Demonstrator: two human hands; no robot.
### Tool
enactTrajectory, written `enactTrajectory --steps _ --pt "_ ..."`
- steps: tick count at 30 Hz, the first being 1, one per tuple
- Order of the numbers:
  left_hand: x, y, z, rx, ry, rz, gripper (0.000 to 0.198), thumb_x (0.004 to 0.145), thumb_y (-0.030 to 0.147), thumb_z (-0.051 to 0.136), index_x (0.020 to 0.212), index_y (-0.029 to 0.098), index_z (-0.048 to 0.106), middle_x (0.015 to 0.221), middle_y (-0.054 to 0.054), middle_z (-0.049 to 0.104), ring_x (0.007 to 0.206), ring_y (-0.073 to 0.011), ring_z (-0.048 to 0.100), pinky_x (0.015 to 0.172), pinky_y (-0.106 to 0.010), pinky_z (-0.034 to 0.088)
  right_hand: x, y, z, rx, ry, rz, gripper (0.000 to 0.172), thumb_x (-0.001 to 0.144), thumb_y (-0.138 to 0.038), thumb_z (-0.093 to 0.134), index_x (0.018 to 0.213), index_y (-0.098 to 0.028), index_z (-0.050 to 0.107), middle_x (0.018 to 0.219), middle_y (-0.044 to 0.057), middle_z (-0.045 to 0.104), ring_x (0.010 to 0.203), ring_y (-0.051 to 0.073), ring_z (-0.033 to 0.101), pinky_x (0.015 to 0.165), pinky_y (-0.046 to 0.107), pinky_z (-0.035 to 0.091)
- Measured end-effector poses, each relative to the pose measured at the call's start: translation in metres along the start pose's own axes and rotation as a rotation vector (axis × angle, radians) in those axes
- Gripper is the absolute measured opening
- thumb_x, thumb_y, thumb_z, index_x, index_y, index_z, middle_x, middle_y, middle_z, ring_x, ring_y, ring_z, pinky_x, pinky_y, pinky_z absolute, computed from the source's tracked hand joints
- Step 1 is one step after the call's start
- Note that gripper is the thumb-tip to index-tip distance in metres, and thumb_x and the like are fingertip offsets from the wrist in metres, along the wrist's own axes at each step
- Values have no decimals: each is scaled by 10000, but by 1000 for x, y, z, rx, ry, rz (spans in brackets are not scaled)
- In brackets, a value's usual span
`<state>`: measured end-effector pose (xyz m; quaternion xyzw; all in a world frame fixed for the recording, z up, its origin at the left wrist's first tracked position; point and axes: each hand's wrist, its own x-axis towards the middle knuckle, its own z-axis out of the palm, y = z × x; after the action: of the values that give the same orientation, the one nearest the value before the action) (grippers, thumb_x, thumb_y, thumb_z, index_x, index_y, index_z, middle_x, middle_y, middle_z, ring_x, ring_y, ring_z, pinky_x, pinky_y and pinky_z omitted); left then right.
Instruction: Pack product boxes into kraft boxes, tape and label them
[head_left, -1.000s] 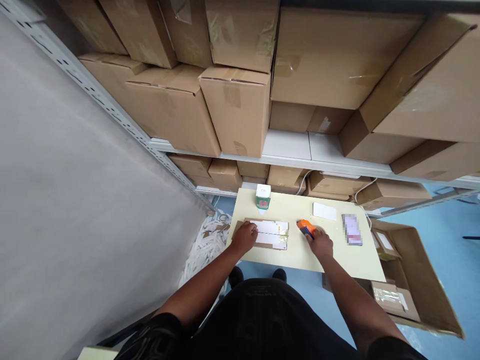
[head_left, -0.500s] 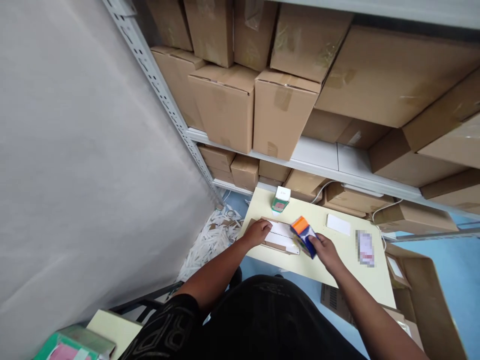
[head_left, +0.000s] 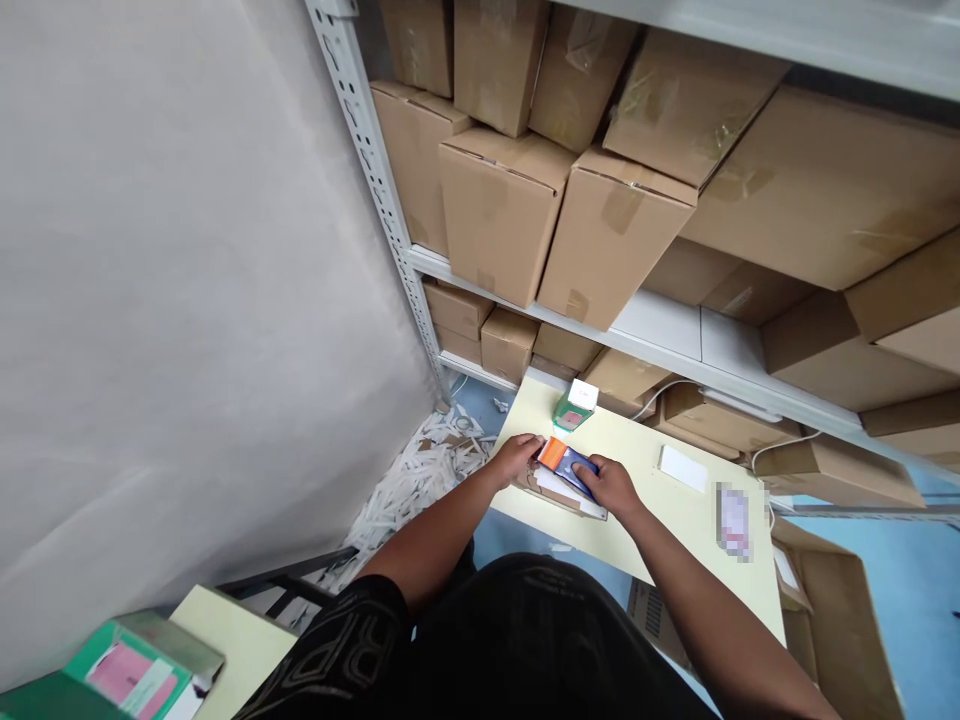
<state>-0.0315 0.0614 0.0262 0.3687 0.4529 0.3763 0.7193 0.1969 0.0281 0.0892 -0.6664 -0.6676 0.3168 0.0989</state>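
Brown card and white paper show on the package (head_left: pixel 556 491), which lies flat along your worktop's (head_left: pixel 681 517) near edge, toward the near left corner, its long axis roughly following that edge. Your right hand (head_left: pixel 611 485) is wrapped round the orange-and-blue tape dispenser (head_left: pixel 564 465), held over the package with its orange end toward the left edge, roughly in line with the package's length; contact between them is unclear. Your left hand (head_left: pixel 517 460), the nearer to that orange end, is at the package's left end, fingers curled; I cannot tell whether they grip. Beyond, a green-and-white box (head_left: pixel 576 405) stands toward the far left corner.
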Motion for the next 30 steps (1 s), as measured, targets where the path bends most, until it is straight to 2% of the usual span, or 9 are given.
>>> enactTrajectory --steps 5,8,12,16,21,25,30 --pt "6 -3 -5 -26 -57 -41 516 696 621 811 872 147 708 812 -24 682 673 -122 593 690 -258 474 2 2 -1 66 8 -20 450 880 -634 534 674 -238 591 665 7 666 650 185 608 621 271 396" --pt "8 -3 -7 9 -79 -58 470 716 576 814 889 150 717 831 -29 695 693 -124 603 723 -263 488 4 5 -1 80 4 -38 442 879 -625 540 672 -238 591 646 4 653 643 185 600 621 274 395" --pt "10 0 -6 31 -100 -69 407 768 552 778 829 156 707 778 -22 683 683 -125 605 724 -262 508 7 10 1 128 7 -61 429 877 -607 553 668 -233 588 655 2 652 644 182 595 619 275 390" --pt "11 4 -4 -20 -81 -102 379 752 520 791 802 158 691 779 -29 689 687 -141 626 704 -271 532 10 17 6 201 5 -86 422 872 -595 577 661 -231 570 621 -13 618 622 174 576 607 272 383" --pt "12 10 -6 -96 -67 -140 498 783 640 705 789 143 669 778 -66 683 723 -186 658 680 -316 565 14 24 10 268 -3 -83 429 876 -598 584 659 -228 567 604 -25 583 604 164 551 588 267 379" --pt "13 10 -6 38 -70 -113 438 760 569 757 818 142 675 790 -50 689 667 -152 650 664 -291 552 17 24 10 250 -10 -100 437 875 -606 582 656 -228 559 606 -25 577 612 164 552 601 266 380" --pt "18 5 -1 195 25 -99 331 814 499 680 766 175 628 623 15 609 498 -118 542 521 -250 459 24 8 0 137 -53 -42 481 884 -638 547 625 -233 540 568 -19 572 573 161 543 575 268 356"
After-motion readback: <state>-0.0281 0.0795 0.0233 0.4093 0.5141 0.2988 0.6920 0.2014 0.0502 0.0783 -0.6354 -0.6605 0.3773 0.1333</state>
